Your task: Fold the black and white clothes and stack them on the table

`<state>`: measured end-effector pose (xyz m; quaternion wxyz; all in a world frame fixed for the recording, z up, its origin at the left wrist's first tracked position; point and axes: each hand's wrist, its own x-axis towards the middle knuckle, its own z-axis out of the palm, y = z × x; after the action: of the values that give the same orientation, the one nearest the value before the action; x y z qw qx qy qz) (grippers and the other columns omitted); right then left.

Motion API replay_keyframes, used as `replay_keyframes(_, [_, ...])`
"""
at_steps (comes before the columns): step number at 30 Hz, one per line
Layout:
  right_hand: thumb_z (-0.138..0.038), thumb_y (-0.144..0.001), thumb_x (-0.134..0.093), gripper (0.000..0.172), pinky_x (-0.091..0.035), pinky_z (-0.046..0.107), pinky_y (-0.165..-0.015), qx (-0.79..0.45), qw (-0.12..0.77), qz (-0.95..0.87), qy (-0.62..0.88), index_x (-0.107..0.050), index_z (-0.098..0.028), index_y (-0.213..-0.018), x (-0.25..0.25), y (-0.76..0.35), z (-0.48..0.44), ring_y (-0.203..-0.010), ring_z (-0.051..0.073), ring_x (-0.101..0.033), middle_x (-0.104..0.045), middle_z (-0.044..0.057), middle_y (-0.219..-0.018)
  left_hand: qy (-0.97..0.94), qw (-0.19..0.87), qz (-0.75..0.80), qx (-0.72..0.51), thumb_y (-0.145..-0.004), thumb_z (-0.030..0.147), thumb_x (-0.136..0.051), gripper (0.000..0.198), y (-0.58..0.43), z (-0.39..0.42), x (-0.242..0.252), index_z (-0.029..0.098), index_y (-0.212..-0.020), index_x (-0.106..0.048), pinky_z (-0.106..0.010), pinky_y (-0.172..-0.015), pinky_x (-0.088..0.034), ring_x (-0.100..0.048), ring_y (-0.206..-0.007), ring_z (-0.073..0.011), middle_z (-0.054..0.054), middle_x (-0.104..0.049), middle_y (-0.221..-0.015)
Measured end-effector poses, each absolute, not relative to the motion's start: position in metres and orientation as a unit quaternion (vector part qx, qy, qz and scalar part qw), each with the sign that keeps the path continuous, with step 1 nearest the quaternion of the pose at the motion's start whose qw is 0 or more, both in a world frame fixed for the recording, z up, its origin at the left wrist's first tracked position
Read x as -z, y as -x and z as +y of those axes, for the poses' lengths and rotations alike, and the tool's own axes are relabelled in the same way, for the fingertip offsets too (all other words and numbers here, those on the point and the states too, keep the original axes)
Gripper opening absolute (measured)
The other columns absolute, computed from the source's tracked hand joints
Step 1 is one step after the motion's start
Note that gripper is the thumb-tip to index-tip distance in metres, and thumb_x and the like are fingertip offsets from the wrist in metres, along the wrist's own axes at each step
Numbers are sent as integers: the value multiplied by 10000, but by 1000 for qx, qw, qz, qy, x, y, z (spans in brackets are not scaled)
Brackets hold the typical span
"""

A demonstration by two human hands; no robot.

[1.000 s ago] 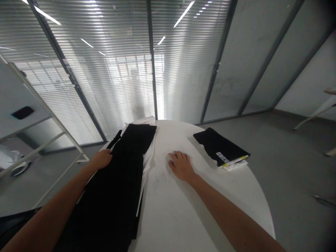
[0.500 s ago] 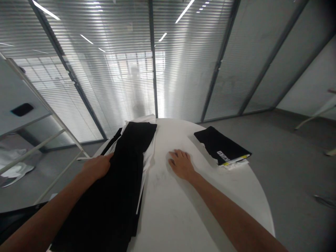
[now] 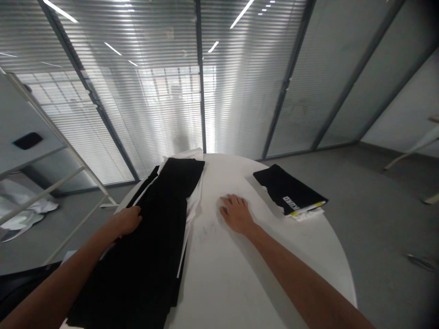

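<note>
Left hand (image 3: 127, 220) at edge of black cloth (image 3: 151, 242)

Left arm stretches forward, fingers bent at the cloth's left edge; whether they pinch it cannot be told. Right hand (image 3: 236, 214) rests palm-down, fingers loosely spread, on a white table (image 3: 219, 278). Beyond stands a glass partition (image 3: 236, 100) with blinds. The cloth lies on the table's left, long axis running away from the person, far end leaning slightly right.

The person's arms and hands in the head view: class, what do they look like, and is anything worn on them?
The left hand and right hand are both human and ungloved. Both forearms are bare as far as the picture shows, with no sleeve, watch or bracelet in view. No ring can be made out.
</note>
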<state>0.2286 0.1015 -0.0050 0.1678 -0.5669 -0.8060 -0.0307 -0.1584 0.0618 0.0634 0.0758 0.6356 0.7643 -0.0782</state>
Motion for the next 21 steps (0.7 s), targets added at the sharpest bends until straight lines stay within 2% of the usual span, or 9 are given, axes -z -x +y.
replay_keyframes(2, [-393, -947, -388, 413, -250, 447, -1029, 31, 166, -806, 566, -535, -250, -1306, 5, -228, 102, -1231, 269, -419, -503, 124, -1342, -654, 114, 746, 55, -827, 260, -413, 205, 151, 61, -71, 171, -880, -590, -308, -645, -487, -657, -724, -230, -99, -666, -815])
replay_keyframes(4, [-391, -945, -392, 414, -249, 449, -1031, 30, 168, -806, 567, -532, -251, -1309, 5, -228, 102, -1231, 269, -421, -504, 125, -1342, -668, 173, 724, -12, -854, 298, -391, 252, 135, 59, -84, 175, -970, -577, -279, -590, -470, -627, -623, -186, -50, -653, -766])
replay_keyframes(8, [-369, -925, -424, 395, -255, 445, -1035, -1, 174, -797, 578, -563, -263, -1279, 4, -230, 104, -1235, 256, -437, -519, 107, -1342, -653, 328, 659, -178, -857, 380, -465, 461, 79, 52, -117, 168, -1266, -486, -230, -533, -441, -600, -625, -144, -23, -677, -852])
replay_keyframes(11, [-298, -897, -427, 341, -301, 410, -1015, -62, 207, -784, 582, -634, -264, -1166, 0, -235, 108, -1181, 226, -504, -601, 69, -1253, -616, 384, 633, -268, -847, 364, -518, 538, 26, 47, -132, 152, -1339, -468, -198, -447, -388, -523, -521, -94, -30, -667, -859])
replay_keyframes(14, [-273, -855, -422, 309, -375, 352, -966, -180, 308, -744, 565, -672, -222, -1030, -9, -243, 113, -1062, 200, -589, -682, 57, -1093, -581, 437, 607, -320, -862, 339, -500, 546, -28, 46, -130, 178, -1380, -433, -174, -369, -340, -472, -458, -77, -9, -619, -777])
replay_keyframes(17, [-342, -829, -430, 293, -468, 328, -813, -369, 403, -636, 545, -656, -185, -928, -21, -252, 113, -832, 195, -645, -696, 58, -843, -567, 491, 555, -360, -846, 293, -521, 517, -74, 48, -115, 190, -1346, -445, -166, -405, -412, -529, -556, -101, 5, -545, -739])
replay_keyframes(19, [-414, -826, -426, 321, -486, 312, -681, -492, 415, -552, 529, -633, -181, -902, -29, -258, 112, -701, 184, -630, -662, 46, -747, -581, 527, 504, -361, -828, 260, -544, 453, -99, 49, -104, 177, -1272, -498, -189, -458, -469, -554, -635, -115, -12, -532, -787])
replay_keyframes(21, [-490, -833, -414, 370, -463, 282, -581, -557, 403, -513, 514, -612, -183, -892, -34, -266, 110, -636, 166, -599, -641, 38, -739, -580, 560, 469, -360, -811, 216, -564, 470, -118, 49, -95, 191, -1276, -499, -215, -533, -509, -561, -698, -113, -35, -544, -880])
